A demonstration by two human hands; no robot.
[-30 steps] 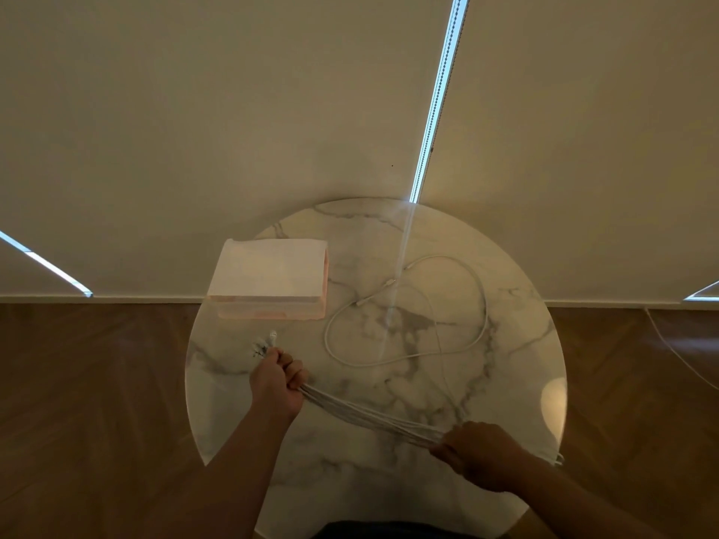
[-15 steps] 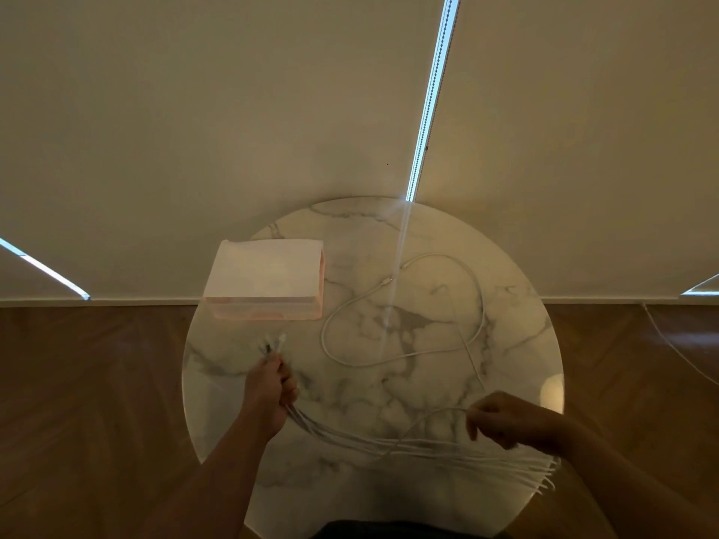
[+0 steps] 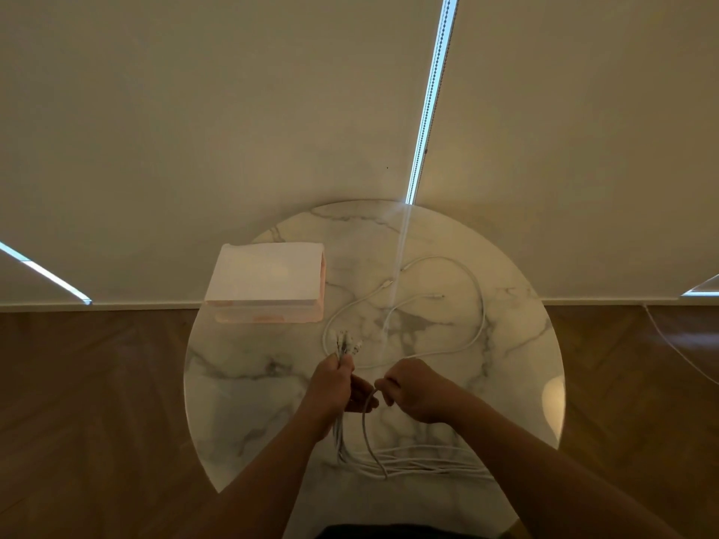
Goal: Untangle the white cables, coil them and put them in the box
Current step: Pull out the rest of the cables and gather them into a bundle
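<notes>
Left hand (image 3: 337,387) fist grips the cable bundle (image 3: 408,462) mid-table (image 3: 241,402); right hand (image 3: 418,394) pinches one cable loop (image 3: 367,429). The box (image 3: 268,280) sits at the far-left edge.

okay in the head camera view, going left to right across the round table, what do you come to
box → left hand gripping the bundle of white cables → right hand pinching a single cable → loose white cable loop lying on the marble table.

Round marble table (image 3: 249,383) on wood floor (image 3: 89,402), cream blinds (image 3: 233,110) behind.
</notes>
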